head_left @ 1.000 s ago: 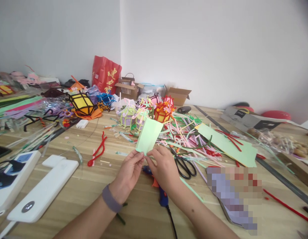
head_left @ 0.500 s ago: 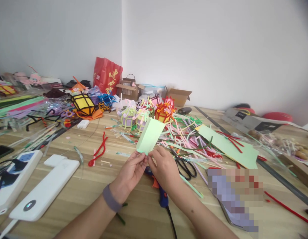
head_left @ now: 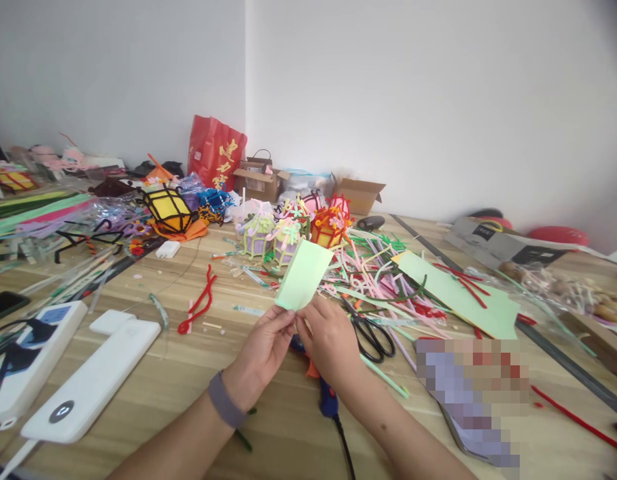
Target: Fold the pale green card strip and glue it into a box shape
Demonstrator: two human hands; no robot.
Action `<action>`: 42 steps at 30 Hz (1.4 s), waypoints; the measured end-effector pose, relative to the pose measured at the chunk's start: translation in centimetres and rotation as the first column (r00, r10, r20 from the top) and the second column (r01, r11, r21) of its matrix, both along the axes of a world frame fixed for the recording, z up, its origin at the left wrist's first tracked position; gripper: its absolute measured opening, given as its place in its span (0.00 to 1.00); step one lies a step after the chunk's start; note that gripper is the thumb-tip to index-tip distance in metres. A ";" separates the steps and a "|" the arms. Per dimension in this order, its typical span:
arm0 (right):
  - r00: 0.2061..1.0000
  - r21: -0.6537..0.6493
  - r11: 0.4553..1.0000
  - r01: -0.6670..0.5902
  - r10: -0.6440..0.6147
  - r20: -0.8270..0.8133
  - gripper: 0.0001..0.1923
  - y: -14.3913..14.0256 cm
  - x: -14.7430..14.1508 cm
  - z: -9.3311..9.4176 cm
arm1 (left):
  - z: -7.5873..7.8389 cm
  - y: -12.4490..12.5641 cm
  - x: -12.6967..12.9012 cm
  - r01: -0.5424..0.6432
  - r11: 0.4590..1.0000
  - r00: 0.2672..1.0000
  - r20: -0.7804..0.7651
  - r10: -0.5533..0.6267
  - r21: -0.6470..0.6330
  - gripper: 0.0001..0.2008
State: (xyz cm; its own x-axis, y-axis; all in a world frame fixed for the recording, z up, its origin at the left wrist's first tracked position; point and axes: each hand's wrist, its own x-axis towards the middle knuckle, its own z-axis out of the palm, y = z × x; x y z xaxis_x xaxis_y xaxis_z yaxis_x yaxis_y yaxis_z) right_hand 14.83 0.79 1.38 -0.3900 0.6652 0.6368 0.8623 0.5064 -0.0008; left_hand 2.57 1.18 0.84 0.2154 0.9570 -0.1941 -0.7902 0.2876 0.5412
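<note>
Now we see a folded piece of pale green paper [head_left: 303, 275] held up above the wooden table [head_left: 153, 373], tilted so that its top leans to the right, with both hands pinching its lower edge. Our left hand [head_left: 262, 350] grips the bottom left corner between thumb and fingers, and our right hand [head_left: 329, 340] closes on the edge just beside it; the fingertips of the two hands nearly meet, and we cannot make out exactly how the right fingers lie behind the paper. Under the right wrist a blue glue gun [head_left: 326, 397] is mostly hidden, only its handle and cord showing. Black scissors [head_left: 371, 333] lie just right of the right hand, at the edge of a tangle of coloured pipe cleaners [head_left: 373, 273]. Beyond the paper stand small pipe-cleaner lanterns [head_left: 283, 233], partly covered by it. A larger green sheet [head_left: 458, 293] lies to the right, and a blurred patch [head_left: 471, 393] hides whatever rests near the right forearm.
</note>
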 end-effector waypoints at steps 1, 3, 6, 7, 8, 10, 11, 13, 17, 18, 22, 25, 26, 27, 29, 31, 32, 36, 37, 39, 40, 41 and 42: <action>1.000 -0.016 1.000 0.002 -0.002 -0.003 0.11 0.0 -0.1 -0.1 | 0.0 0.0 0.0 -0.003 1.000 1.000 -0.006 0.003 -0.003 0.11; 1.000 -0.043 0.999 0.001 -0.001 -0.016 0.12 0.0 -0.2 -0.3 | 0.0 0.1 0.0 -0.013 1.000 1.000 -0.017 0.012 -0.014 0.11; 0.999 -0.039 0.999 -0.022 0.021 -0.033 0.11 0.0 -0.3 -0.5 | -0.1 0.2 -0.1 -0.025 0.999 0.999 -0.022 0.025 -0.021 0.10; 0.999 -0.032 0.999 -0.032 0.031 -0.035 0.11 0.0 -0.3 -0.6 | -0.2 0.3 -0.2 -0.027 0.999 0.999 -0.024 0.026 -0.024 0.10; 0.999 -0.025 0.999 -0.038 0.037 -0.037 0.12 0.0 -0.3 -0.6 | -0.3 0.3 -0.2 -0.027 0.999 0.999 -0.024 0.027 -0.027 0.10; 0.998 -0.019 0.999 -0.043 0.042 -0.044 0.12 0.0 -0.3 -0.6 | -0.5 0.3 -0.3 -0.024 0.999 0.999 -0.028 0.023 -0.030 0.11; 0.998 -0.016 0.999 -0.044 0.043 -0.049 0.12 0.0 -0.3 -0.6 | -0.6 0.3 -0.3 -0.019 0.999 0.999 -0.029 0.018 -0.030 0.11; 0.998 -0.003 0.999 -0.039 0.039 -0.053 0.11 0.0 -0.3 -0.5 | -0.6 0.3 -0.3 -0.007 0.999 1.000 -0.024 0.006 -0.033 0.10; 0.999 0.070 0.997 -0.029 0.031 -0.033 0.10 0.1 -0.1 -0.2 | -0.3 0.2 -0.2 0.013 0.999 1.000 -0.016 -0.013 -0.037 0.10; 0.999 0.089 0.996 -0.028 0.030 -0.024 0.10 0.1 0.0 -0.1 | -0.2 0.2 -0.2 0.014 0.999 1.000 -0.016 -0.015 -0.039 0.10; 1.000 0.129 0.991 -0.020 0.020 0.002 0.10 0.1 0.0 0.0 | 0.1 0.1 -0.1 0.018 0.998 1.000 -0.010 -0.019 -0.061 0.11; 1.000 0.140 0.990 -0.012 0.012 -0.002 0.10 0.1 0.0 0.1 | 0.0 0.1 -0.2 0.019 0.997 1.000 0.003 -0.019 -0.081 0.11; 1.000 0.144 0.990 -0.010 0.011 -0.004 0.10 0.1 0.0 0.1 | 0.0 0.2 -0.2 0.020 0.996 1.000 0.006 -0.019 -0.084 0.11; 1.000 0.145 0.989 -0.011 0.012 -0.006 0.10 0.2 0.0 0.1 | -0.1 0.2 -0.2 0.020 0.996 1.000 0.007 -0.019 -0.083 0.11; 1.000 0.132 0.991 -0.019 0.021 -0.012 0.09 0.2 0.0 0.0 | -0.3 0.2 -0.2 0.017 0.997 1.000 0.001 -0.017 -0.074 0.11; 0.999 0.094 0.995 -0.032 0.035 -0.033 0.09 0.3 0.1 -0.2 | -0.4 0.3 -0.2 0.011 0.998 1.000 -0.009 -0.012 -0.062 0.10; 0.998 0.067 0.997 -0.037 0.041 -0.047 0.09 0.3 0.1 -0.3 | -0.5 0.3 -0.2 0.008 0.998 1.000 -0.013 -0.009 -0.061 0.10; 0.996 -0.022 0.999 -0.042 0.040 -0.082 0.09 0.4 0.2 -0.5 | -0.3 0.3 -0.2 0.001 0.997 1.000 -0.016 -0.002 -0.080 0.11; 0.996 -0.031 0.999 -0.039 0.037 -0.083 0.09 0.4 0.2 -0.5 | -0.3 0.3 -0.2 -0.001 0.996 1.000 -0.017 0.000 -0.084 0.12; 0.996 -0.038 0.999 -0.033 0.030 -0.083 0.10 0.4 0.1 -0.5 | -0.2 0.2 -0.2 -0.004 0.997 1.000 -0.025 0.003 -0.078 0.12; 0.996 -0.039 0.999 -0.030 0.027 -0.082 0.10 0.4 0.1 -0.5 | -0.2 0.2 -0.2 -0.007 0.997 0.999 -0.032 0.005 -0.072 0.12; 0.996 -0.039 0.999 -0.028 0.024 -0.080 0.10 0.3 0.1 -0.5 | -0.3 0.2 -0.2 -0.010 0.998 0.999 -0.040 0.007 -0.065 0.11; 0.997 -0.038 0.999 -0.027 0.024 -0.077 0.10 0.3 0.0 -0.4 | -0.3 0.2 -0.1 -0.011 0.998 0.999 -0.047 0.008 -0.060 0.11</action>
